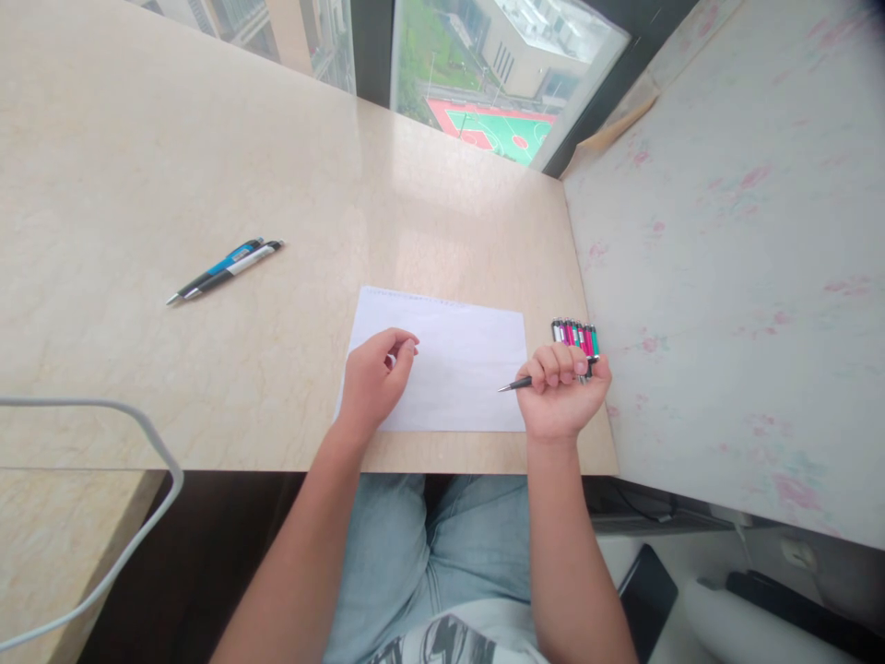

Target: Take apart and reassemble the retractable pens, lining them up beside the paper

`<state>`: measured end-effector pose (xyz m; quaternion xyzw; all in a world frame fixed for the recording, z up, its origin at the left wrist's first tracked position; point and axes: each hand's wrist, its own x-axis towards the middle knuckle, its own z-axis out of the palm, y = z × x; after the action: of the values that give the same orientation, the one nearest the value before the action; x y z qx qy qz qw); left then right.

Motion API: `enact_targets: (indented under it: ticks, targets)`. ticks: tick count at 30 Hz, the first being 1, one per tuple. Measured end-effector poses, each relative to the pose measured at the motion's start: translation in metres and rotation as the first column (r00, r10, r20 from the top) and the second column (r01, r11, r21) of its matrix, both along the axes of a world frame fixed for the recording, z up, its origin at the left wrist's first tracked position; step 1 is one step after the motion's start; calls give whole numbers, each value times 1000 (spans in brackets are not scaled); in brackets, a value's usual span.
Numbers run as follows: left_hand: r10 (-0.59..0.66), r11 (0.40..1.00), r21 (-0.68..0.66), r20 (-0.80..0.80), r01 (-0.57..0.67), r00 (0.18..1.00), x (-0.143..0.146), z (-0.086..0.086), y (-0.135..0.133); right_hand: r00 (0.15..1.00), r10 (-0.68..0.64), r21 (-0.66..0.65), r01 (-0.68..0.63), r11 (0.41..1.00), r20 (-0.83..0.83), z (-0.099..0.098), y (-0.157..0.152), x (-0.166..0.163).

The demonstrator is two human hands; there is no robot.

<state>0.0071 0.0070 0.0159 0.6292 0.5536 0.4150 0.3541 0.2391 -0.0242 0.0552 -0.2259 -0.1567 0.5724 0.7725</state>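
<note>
A sheet of white paper [456, 369] lies on the tabletop in front of me, with faint marks along its far edge. My left hand [379, 373] rests over the paper's left part, fingers loosely curled toward the thumb and nothing visible in them. At the paper's right edge, my right hand [563, 392] is turned with the curled fingers up and closed around a pen [515, 384]. The pen's dark grip and metal tip stick out to the left, over the paper; most of its barrel is hidden. Just beyond that hand lie several colourful pens [575, 334] side by side, partly covered by it.
Two pens, one blue and black [221, 267] and one silver and black [239, 266], lie together on the table [290, 369] at left. A white cable [156, 438] loops across the lower left. A flowered wall [733, 277] bounds the right side; a window [484, 83] is behind.
</note>
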Motion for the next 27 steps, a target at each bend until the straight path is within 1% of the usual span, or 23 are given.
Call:
enact_targets:
  ticks: [3, 5, 8, 13, 17, 27]
  targets:
    - [-13, 997, 76, -158, 25, 987, 3, -5, 0, 1000, 13, -2, -13, 1000, 10, -1, 2, 2]
    - [-41, 993, 98, -243, 67, 969, 5, -6, -1, 1000, 2, -4, -2, 1000, 11, -2, 6, 3]
    - [-82, 988, 97, -304, 116, 949, 6, -7, -1, 999, -28, -4, 28, 1000, 16, -4, 15, 2]
    - [-106, 987, 81, -314, 137, 943, 6, -8, 0, 999, -46, 52, 46, 998, -3, -8, 39, -4]
    - [-115, 987, 68, -342, 147, 932, 5, -10, 1, 998, -32, 62, 35, 997, -48, -10, 53, -8]
    - [-126, 987, 51, -336, 152, 933, 6, -8, 0, 997, -8, 51, 12, 999, -80, -14, 58, -4]
